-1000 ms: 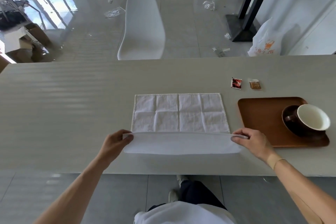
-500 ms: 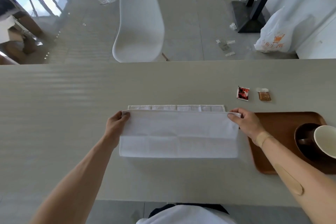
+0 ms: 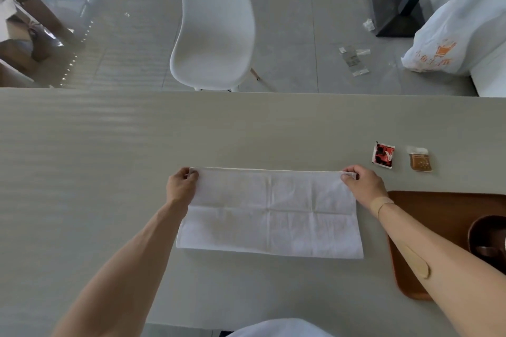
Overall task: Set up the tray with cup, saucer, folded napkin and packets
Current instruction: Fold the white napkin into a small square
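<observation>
A white cloth napkin (image 3: pixel 271 213) lies folded in half on the grey table. My left hand (image 3: pixel 180 186) pinches its far left corner and my right hand (image 3: pixel 361 186) pinches its far right corner, both pressed down at the far edge. A brown wooden tray (image 3: pixel 438 213) sits at the right, partly under my right forearm. On it a dark saucer (image 3: pixel 484 230) shows at the frame edge, with a dark cup handle (image 3: pixel 490 250); the rest of the cup is cut off. A red packet (image 3: pixel 383 154) and a brown packet (image 3: pixel 420 160) lie beyond the tray.
The table's far edge (image 3: pixel 246 91) runs across the middle of the view. A white chair (image 3: pixel 216 24) stands behind it. A white plastic bag (image 3: pixel 443 44) and a black table base (image 3: pixel 394 8) are on the floor at the right.
Both hands carried the napkin's near edge away from me and over to the far edge, folding it in half. The camera tilted down and moved closer.
</observation>
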A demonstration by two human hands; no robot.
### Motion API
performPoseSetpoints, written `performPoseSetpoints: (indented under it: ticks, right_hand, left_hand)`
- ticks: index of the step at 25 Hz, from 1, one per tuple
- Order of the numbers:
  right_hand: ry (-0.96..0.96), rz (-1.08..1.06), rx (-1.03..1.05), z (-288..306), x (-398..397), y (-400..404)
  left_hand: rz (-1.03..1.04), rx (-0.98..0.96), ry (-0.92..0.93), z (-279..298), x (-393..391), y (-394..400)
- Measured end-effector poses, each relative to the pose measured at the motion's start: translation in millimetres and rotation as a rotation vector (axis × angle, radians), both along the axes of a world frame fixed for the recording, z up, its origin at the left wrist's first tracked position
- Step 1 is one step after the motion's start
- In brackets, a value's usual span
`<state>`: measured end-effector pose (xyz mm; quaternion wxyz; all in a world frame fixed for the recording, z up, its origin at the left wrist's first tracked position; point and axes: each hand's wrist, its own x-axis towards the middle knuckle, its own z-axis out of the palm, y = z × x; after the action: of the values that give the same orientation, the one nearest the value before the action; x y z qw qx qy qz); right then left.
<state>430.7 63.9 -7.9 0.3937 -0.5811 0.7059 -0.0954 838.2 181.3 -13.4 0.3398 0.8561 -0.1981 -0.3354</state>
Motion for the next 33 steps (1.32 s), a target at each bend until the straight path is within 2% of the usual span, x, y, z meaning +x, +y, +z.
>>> performPoseSetpoints:
  ticks: [5,10,18,21,23,25,27,29,30,33]
  right_hand:
    - [0.179,0.107,-0.067,-4.3,5.5,-1.1]
    - [0.233,0.126,-0.158,-11.4,6.0,4.2]
    - [0.26,0.135,-0.185,-15.1,7.1,6.3]
    - [0.304,0.162,-0.202,-9.7,10.3,10.3]
    - [0.402,0.205,-0.36,-5.8,11.7,22.1]
    - [0.429,0.348,-0.582,-4.1,20.9,49.3]
    - [0.383,0.521,-0.616,-8.8,41.8,92.0]
    - [0.352,0.626,-0.516,-17.4,65.8,136.2]
    - [0.36,0.66,-0.468,-22.0,74.7,151.0]
    - [0.414,0.728,-0.382,-33.6,83.5,171.7]
  left_hand:
    - [-0.071,0.097,-0.206,-7.6,1.3,-1.5]
    - [-0.155,0.181,-0.333,-11.0,-1.0,-4.4]
    - [-0.216,0.288,-0.387,-11.3,-2.8,-11.7]
    - [-0.125,0.274,-0.408,-4.0,-7.7,-11.8]
    - [-0.06,0.161,-0.52,1.5,-20.6,-1.2]
    - [-0.202,-0.044,-0.685,2.7,-50.1,22.2]
    - [-0.546,-0.167,-0.762,-3.9,-95.3,52.3]
    - [-0.875,-0.179,-0.727,-16.0,-141.4,79.3]
    - [-0.972,-0.16,-0.716,-22.5,-157.6,88.4]
    - [-1.058,-0.044,-0.7,-36.3,-172.2,101.0]
